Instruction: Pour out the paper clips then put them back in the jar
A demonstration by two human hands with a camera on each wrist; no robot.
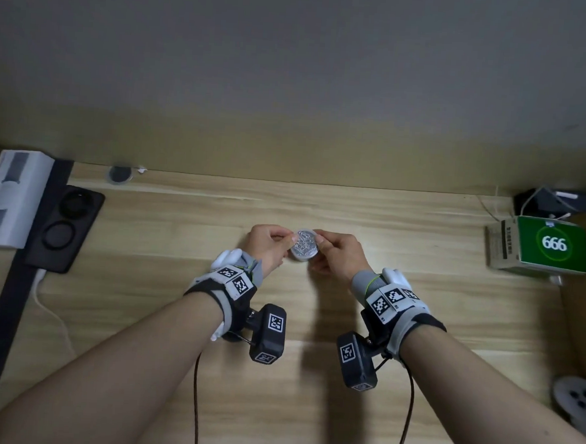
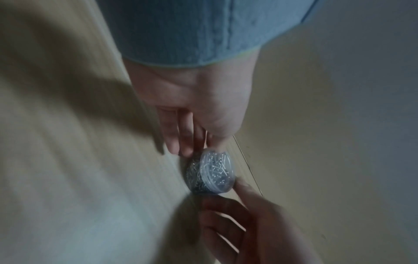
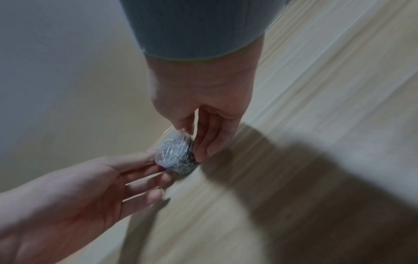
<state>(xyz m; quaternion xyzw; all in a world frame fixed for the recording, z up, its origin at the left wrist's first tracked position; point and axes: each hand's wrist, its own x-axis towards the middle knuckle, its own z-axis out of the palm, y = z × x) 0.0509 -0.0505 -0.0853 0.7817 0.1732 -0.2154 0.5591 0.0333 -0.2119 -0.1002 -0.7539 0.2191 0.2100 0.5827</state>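
A small round clear jar (image 1: 304, 245) packed with silver paper clips, its clear lid on, is at the middle of the wooden table (image 1: 416, 315). I cannot tell whether it rests on the wood or hangs just above it. My left hand (image 1: 287, 245) pinches its left side between thumb and fingers. My right hand (image 1: 319, 246) pinches its right side, thumb at the lid's rim. In the left wrist view the jar (image 2: 212, 173) sits below my left fingers (image 2: 181, 137). The right wrist view shows the jar (image 3: 175, 151) between my right fingers (image 3: 208, 141) and my left hand (image 3: 90, 187).
A white box (image 1: 8, 197) and a black device (image 1: 65, 221) with two round pads lie at the table's left. At the right edge stands a green box (image 1: 544, 245) marked 666, with cables (image 1: 540, 199) behind it. A grey round object (image 1: 579, 397) is at lower right.
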